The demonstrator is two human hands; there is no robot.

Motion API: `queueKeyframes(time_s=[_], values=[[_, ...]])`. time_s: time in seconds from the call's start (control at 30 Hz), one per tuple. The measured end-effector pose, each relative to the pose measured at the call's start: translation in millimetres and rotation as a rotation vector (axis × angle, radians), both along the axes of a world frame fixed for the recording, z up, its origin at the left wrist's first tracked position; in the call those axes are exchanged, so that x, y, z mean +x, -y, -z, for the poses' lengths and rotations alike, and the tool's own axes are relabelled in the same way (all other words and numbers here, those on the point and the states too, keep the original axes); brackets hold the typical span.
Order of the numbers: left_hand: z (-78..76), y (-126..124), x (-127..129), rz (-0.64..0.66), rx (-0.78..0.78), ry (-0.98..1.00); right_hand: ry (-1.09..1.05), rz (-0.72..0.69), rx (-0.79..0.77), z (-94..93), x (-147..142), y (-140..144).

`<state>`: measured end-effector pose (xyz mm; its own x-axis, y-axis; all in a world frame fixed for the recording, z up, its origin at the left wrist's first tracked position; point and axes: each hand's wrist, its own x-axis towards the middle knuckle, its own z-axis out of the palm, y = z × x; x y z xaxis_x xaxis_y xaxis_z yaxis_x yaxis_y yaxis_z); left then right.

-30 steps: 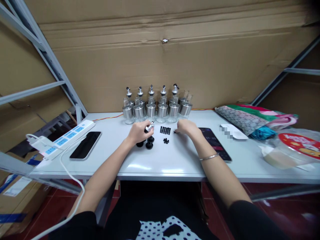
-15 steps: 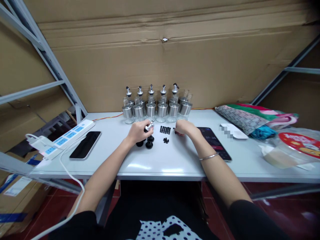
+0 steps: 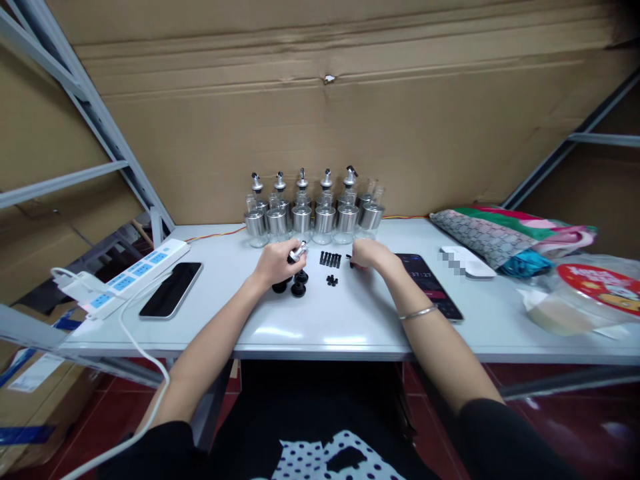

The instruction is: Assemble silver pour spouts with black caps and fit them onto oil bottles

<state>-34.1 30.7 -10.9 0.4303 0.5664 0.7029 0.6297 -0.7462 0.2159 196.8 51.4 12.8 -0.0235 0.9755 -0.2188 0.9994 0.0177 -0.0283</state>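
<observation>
In the head view my left hand is closed around a silver pourer spout, its metal end showing past the fingers. Black ribbed stoppers lie beside and partly under that hand. My right hand rests low over the table with its fingers bent together. A small black part shows at its fingertips; most of it is hidden. Between the hands lie a row of short black tubes and a cluster of tiny black pieces.
Glass bottles with steel bands stand in two rows at the back, several topped with pourers. A phone and power strip lie left. Right are a phone with a timer, a white device, a patterned bag and a plastic tub.
My right hand has shifted very slightly, its fingers still bent at the black part. My left hand keeps the pourer spout in the same place.
</observation>
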Motion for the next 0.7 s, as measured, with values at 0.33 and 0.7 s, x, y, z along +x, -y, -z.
queueKeyframes(time_s=[0.33,0.7], values=[[-0.6,0.3,0.2,-0.002,-0.007,0.015,-0.029,0.016,0.021,-3.4,-1.8,3.0],[-1.1,0.6,0.4,0.009,0.008,0.018,-0.079,-0.051,-0.016,-2.1,-6.1,1.4]])
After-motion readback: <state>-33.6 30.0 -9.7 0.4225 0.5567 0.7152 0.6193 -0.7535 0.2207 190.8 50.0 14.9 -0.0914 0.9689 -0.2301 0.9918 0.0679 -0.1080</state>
